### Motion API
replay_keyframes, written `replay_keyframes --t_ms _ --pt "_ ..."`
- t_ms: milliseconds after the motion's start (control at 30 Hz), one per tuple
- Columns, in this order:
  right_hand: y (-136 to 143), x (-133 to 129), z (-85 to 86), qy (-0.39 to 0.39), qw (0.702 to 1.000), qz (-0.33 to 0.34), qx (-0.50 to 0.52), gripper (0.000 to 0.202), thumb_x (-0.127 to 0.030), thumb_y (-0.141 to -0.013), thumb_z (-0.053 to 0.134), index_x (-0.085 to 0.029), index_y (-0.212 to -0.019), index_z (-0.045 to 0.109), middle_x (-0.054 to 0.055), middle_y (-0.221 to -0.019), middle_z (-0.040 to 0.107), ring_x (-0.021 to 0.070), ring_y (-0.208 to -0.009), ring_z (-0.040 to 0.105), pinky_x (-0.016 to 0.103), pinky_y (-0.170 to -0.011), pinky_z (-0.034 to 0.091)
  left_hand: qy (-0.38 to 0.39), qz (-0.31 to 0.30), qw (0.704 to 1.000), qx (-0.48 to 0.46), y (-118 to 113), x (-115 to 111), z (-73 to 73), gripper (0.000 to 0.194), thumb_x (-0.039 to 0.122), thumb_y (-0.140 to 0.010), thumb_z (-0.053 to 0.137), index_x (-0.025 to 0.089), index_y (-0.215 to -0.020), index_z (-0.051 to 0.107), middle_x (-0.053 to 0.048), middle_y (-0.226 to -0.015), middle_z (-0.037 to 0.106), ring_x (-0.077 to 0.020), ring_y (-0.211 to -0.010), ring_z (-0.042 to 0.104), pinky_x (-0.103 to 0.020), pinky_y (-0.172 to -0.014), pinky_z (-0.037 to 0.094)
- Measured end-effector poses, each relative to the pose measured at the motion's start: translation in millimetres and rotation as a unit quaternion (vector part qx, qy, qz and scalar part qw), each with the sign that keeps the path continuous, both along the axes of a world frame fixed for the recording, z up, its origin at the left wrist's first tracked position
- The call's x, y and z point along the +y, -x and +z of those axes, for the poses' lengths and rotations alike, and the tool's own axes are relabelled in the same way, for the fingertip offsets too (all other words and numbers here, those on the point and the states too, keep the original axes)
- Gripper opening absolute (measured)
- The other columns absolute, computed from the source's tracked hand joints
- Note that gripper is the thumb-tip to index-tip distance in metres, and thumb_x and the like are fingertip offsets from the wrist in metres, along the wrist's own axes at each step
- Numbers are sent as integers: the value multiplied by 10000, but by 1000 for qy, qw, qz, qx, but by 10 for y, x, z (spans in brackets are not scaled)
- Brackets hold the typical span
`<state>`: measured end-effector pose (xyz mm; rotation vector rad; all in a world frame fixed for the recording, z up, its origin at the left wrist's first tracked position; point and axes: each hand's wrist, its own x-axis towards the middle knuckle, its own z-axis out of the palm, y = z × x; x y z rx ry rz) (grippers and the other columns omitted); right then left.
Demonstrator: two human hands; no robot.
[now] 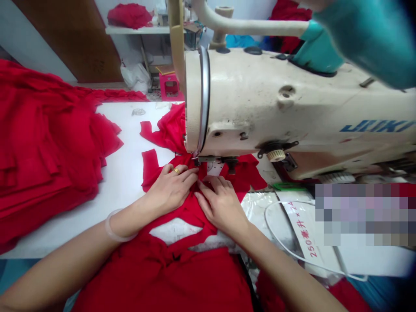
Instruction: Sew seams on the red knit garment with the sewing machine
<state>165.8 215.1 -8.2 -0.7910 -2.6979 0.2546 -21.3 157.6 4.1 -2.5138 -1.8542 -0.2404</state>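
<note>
A piece of red fabric (pixel 182 212), gathered and folded, runs from my lap up under the needle area of a cream sewing machine (pixel 247 117). My left hand (pixel 175 186), with a ring and a pale bangle, presses the fabric just left of the presser foot (pixel 196 163); its fingers are bent close together and the thumb is hidden. Close by on the right, my right hand (pixel 224 203) grips the same fabric, thumb and forefinger on a fold of it. The fingertips of both hands almost meet in front of the needle. The stitches cannot be made out.
A large heap of red cloth pieces (pixel 48 160) covers the left of the white table (pixel 123 173). At right lie a printed card (pixel 302 234), a white cord (pixel 273 234) and a green object (pixel 289 186). Behind stand a pink stool (pixel 169 84) and a shelf (pixel 143 31).
</note>
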Motion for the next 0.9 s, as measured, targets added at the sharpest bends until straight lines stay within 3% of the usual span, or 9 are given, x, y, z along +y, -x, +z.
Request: replay_keyframes --t_ms 100,200,300,400,567,667,767,833,900 --pt "-145 89 142 47 993 101 -41 422 -204 -959 396 -147 -1335 579 124 -1303 617 271 -1171 553 462 -1013 441 25 7 998 -48 42 -7 89 281 131 -970 374 171 -1142 592 -110 -1324 637 -302 -1218 525 -483 -922 380" --pt "-285 246 246 -17 980 169 -104 601 -69 -856 426 -148 -1451 440 137 -1390 566 270 -1193 563 490 -1047 390 18 33 980 -193 146 -230 226 253 139 -952 400 182 -1111 592 -95 -1177 677 -237 -1126 588 -411 -940 435" --pt "-344 382 331 -121 963 187 -154 543 -19 -845 434 -120 -1372 521 146 -1052 709 245 -911 653 472 -969 403 -13 133 942 -307 251 -674 284 166 257 -981 476 190 -1058 607 -53 -989 677 -164 -869 635 -281 -765 497" --pt "-363 337 470 -108 948 265 -141 243 -144 -900 489 -140 -1064 669 48 -663 649 195 -645 598 388 -822 438 10 181 943 -280 298 -1154 193 191 360 -942 601 207 -1052 633 -49 -986 674 -179 -870 641 -287 -778 509" --pt "-385 -520 501 71 969 230 -61 369 -243 -1001 342 -201 -724 582 -18 -526 545 118 -445 473 258 -515 362 -11 223 942 -252 467 -1531 69 164 380 -919 622 228 -939 679 -72 -1106 691 -234 -1013 654 -376 -933 503" --pt "-325 -1140 327 27 959 283 13 279 -406 -933 519 -164 -881 650 21 -636 634 161 -487 525 280 -418 341 -57 342 867 -359 673 -1464 232 247 430 -815 737 207 -785 636 -56 -1014 723 -233 -943 675 -378 -920 535" --pt "-206 -1308 331 -32 963 264 45 287 -401 -871 640 -120 -927 666 65 -729 646 202 -606 574 311 -462 436 -158 406 803 -407 690 -1295 486 267 394 -768 794 196 -805 619 -20 -916 711 -206 -891 668 -345 -869 555" --pt "-133 -1176 459 -48 973 206 93 281 -323 -924 578 -96 -1078 645 111 -873 670 220 -756 615 324 -575 510 -223 342 837 -364 518 -1198 609 172 336 -837 742 209 -889 639 4 -879 692 -165 -839 657 -292 -814 551" --pt "-93 -991 587 -60 978 140 145 404 -206 -956 474 -71 -1335 507 177 -1134 651 256 -1031 607 378 -821 541 -223 189 918 -269 254 -1150 649 81 278 -936 621 221 -880 636 20 -791 662 -119 -705 627 -227 -674 518"
